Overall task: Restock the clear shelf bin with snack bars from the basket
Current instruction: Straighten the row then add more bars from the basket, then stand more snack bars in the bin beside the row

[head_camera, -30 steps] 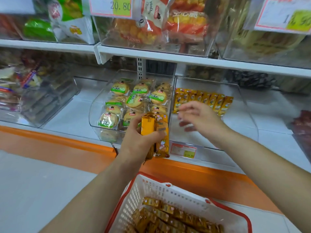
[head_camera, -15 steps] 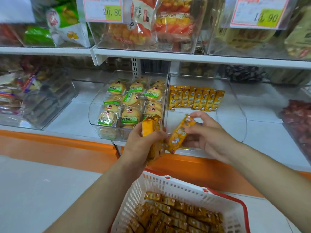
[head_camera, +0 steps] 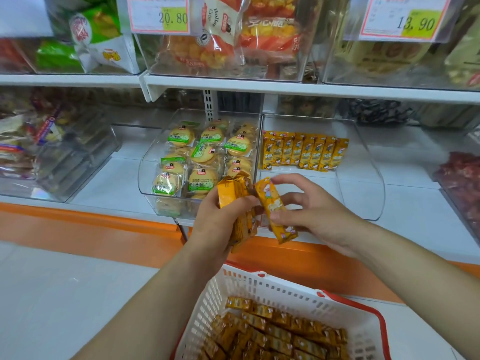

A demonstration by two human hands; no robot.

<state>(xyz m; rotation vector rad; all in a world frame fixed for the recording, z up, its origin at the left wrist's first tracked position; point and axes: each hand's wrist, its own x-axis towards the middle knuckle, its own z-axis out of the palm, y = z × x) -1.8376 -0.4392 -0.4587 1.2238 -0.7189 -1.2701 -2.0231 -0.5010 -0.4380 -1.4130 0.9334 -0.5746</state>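
Right hand [head_camera: 318, 216] pinched one snack bar [head_camera: 274, 207], top tipped to eleven o'clock, earlier one o'clock, left hand [head_camera: 219, 226] still clamped on a bundle of bars [head_camera: 230, 190], clear shelf bin [head_camera: 363, 178] at twelve, basket [head_camera: 259, 288] at six, white shelf [head_camera: 104, 188].

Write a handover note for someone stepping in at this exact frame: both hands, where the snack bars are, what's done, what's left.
Left hand: grips a bunch of yellow snack bars in front of the shelf.
Right hand: pinches a single snack bar beside that bunch, not yet in the bin.
Clear shelf bin: done so far, one row of bars stands along its back, with room in front of it.
Basket: below the hands, holding a pile of bars.
Left: place the single bar, then the bunch, then probably carry on from the basket.
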